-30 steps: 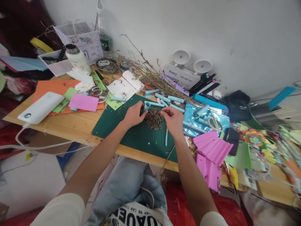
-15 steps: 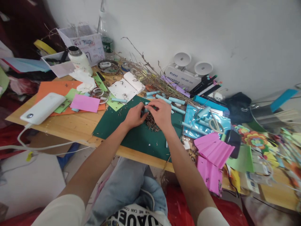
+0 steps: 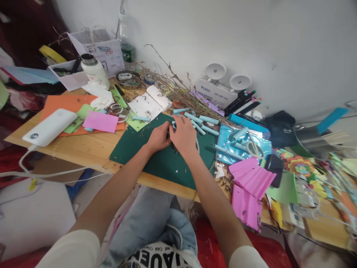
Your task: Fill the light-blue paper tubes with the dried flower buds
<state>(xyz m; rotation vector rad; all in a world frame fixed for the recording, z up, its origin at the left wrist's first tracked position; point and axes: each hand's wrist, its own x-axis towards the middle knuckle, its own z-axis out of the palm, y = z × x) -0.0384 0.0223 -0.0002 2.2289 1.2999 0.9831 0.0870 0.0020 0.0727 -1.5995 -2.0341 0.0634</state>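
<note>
A: Entry one, latest change?
B: Right hand (image 3: 183, 134): moved from the edge of the heap to the left hand (image 3: 160, 137), the two now meeting over the mat (image 3: 167, 171). Reading: attention seems to have passed from the heap to the tube.

A: Grip, left?
B: Fingers curled round one tube (image 3: 174, 124), apparently pressed close to it.

A: Grip, right?
B: Fingers bent and bunched at the tube's upper end. Whether they pinch anything: cannot tell, the back of the hand hides it.

A: Tube, location?
B: Between both hands, above the far part of the green mat, on the wooden counter (image 3: 92, 149).

A: Tube, appearance?
B: Pale blue, slim; only a sliver shows. Tilt and contents hidden.

A: Heap (image 3: 174, 149)?
B: Brown, dry-looking fragments, loose; mostly covered by the right hand, a little showing below the fingers.

A: Similar stock?
B: Loose tubes (image 3: 209, 120), pale blue, several, lying at angles beyond the right hand; more on the shiny blue packet (image 3: 221, 138).
</note>
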